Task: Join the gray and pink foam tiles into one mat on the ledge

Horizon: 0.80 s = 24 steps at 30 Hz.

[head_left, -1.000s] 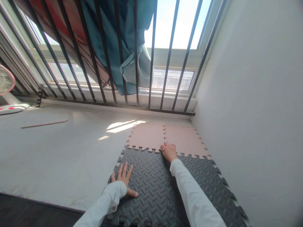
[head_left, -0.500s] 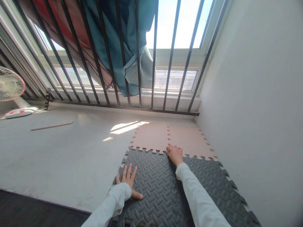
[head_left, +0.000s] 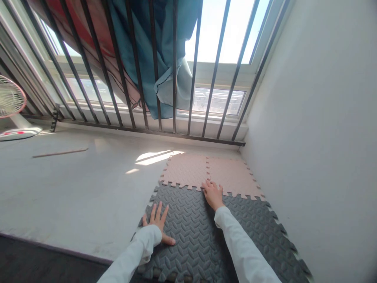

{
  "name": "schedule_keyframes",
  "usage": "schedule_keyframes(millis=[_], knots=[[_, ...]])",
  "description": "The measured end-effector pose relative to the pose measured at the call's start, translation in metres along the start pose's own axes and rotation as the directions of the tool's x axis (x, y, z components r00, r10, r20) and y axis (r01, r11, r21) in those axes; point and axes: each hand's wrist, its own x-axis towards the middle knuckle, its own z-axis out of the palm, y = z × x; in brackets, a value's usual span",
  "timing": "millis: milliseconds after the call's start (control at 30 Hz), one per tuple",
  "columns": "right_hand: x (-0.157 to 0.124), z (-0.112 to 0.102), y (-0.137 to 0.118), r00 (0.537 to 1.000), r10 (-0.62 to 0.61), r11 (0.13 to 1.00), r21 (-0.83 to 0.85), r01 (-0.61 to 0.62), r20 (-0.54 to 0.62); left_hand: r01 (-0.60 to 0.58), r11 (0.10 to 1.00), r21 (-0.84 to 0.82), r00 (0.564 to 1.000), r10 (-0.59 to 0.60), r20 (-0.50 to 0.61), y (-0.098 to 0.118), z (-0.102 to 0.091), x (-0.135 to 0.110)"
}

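Dark grey foam puzzle mats (head_left: 188, 236) lie on the pale floor, joined at their far edge to two pink foam mats (head_left: 229, 175). My left hand (head_left: 157, 222) lies flat on the grey mat near its left edge, fingers spread and holding nothing. My right hand (head_left: 212, 193) presses down with its fingers flat on the toothed seam where grey meets pink. Both arms wear white sleeves.
A white wall (head_left: 318, 137) runs along the right of the mats. Black window bars (head_left: 173, 78) with blue and red cloth (head_left: 147, 51) hung behind them stand ahead. A fan (head_left: 11, 106) and a thin wooden stick (head_left: 60, 152) are at the far left.
My right hand has shifted slightly along the seam between the grey and pink mats. My left hand stays flat in the same place. The view has swayed a little.
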Motion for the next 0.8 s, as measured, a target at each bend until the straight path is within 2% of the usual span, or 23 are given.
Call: schedule_keyframes(millis=[167,333,600,800], knots=[[-0.008,0.004,-0.009,0.990,-0.081,0.996,-0.014,0.083,0.112,-0.006,1.000,-0.009,1.000,0.006,-0.016,-0.002,0.006,0.005],[-0.006,0.003,-0.008,0.971,-0.020,1.000,0.000,0.020,0.238,-0.014,1.000,-0.020,1.000,0.014,-0.017,-0.003,0.007,0.007],[-0.004,0.004,-0.034,0.968,-0.106,0.994,0.044,0.099,0.228,-0.017,1.000,-0.014,1.000,0.016,-0.022,-0.003,0.006,0.007],[0.005,-0.001,-0.049,0.958,-0.118,0.993,0.022,0.116,0.262,-0.009,1.000,-0.002,0.999,0.009,-0.034,-0.004,0.009,0.008]])
